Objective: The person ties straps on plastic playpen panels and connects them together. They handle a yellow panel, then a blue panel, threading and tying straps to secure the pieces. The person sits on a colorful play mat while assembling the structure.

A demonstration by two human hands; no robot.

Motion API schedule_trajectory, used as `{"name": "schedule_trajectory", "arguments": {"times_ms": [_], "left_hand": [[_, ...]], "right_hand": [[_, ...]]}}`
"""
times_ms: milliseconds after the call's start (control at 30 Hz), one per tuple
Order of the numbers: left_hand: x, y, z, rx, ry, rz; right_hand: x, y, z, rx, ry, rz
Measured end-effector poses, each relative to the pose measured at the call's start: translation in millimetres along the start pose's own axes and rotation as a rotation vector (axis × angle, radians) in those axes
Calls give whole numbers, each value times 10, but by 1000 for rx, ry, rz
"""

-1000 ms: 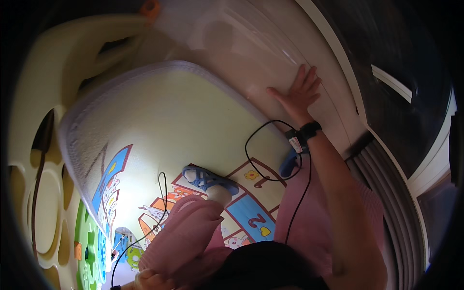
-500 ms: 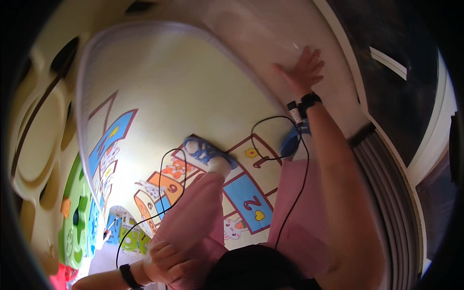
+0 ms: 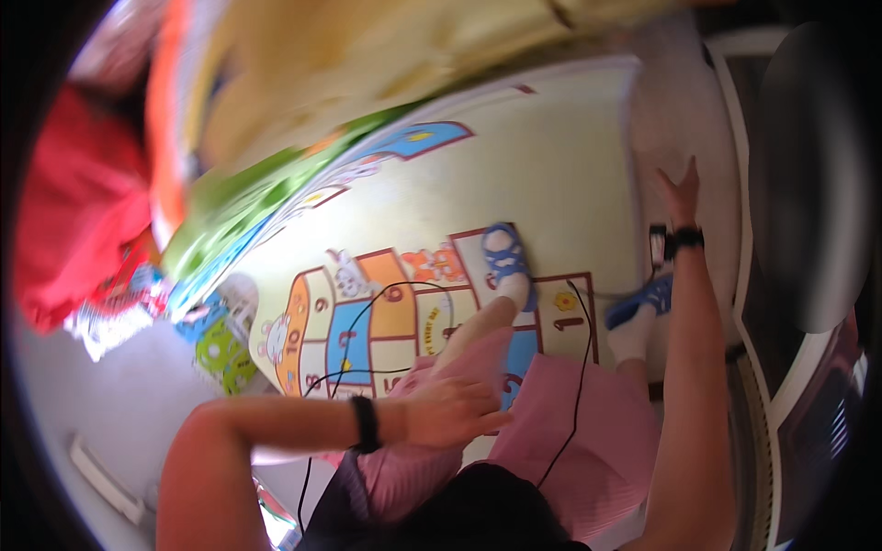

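Head view, looking down at a person's own legs and arms. Left hand (image 3: 450, 410) sits at lower centre of the frame, palm down on the left knee of the pink trousers (image 3: 551, 432), fingers loosely spread and lying flat on the cloth, gripping nothing. A black wristband (image 3: 366, 424) is on that wrist. Right hand (image 3: 682, 191) is at upper right, arm stretched out straight, fingers apart and open, palm pressed flat on a pale surface (image 3: 675, 110) just beyond the edge of the play mat (image 3: 514, 174); it holds nothing. A black watch (image 3: 684, 241) rings that wrist.

The play mat fills the middle of the frame: pale yellow, with a numbered hopscotch strip of coloured squares and cartoon animals running from lower left toward centre right. Left foot in a blue sandal and white sock (image 3: 507, 266) stands on the mat at centre. The other blue sandal (image 3: 643, 301) is at centre right, near the mat's edge, just below the right wrist. A thin black cable (image 3: 581, 386) loops over the lap and the mat.

Upper left is badly blurred: red fabric (image 3: 73, 202) and green and orange shapes, possibly toys or more mat, hard to tell. Dark rounded furniture (image 3: 808, 184) takes up the right edge.
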State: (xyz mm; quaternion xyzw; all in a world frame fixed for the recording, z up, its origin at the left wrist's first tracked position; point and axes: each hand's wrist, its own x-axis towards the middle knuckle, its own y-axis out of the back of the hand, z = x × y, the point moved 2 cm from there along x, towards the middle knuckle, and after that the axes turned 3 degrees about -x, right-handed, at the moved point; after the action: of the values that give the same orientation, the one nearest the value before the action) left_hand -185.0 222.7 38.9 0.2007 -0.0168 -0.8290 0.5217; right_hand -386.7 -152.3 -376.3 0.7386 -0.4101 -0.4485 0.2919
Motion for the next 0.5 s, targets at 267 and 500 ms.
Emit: {"name": "schedule_trajectory", "arguments": {"times_ms": [267,500], "left_hand": [[-253,-492,128,41,190,46],[-400,-698,264,-76,313,156]], "right_hand": [[-2739,1495,-4042,578,1078,64],[-3573,1049,-6317,283,1539,-87]]}}
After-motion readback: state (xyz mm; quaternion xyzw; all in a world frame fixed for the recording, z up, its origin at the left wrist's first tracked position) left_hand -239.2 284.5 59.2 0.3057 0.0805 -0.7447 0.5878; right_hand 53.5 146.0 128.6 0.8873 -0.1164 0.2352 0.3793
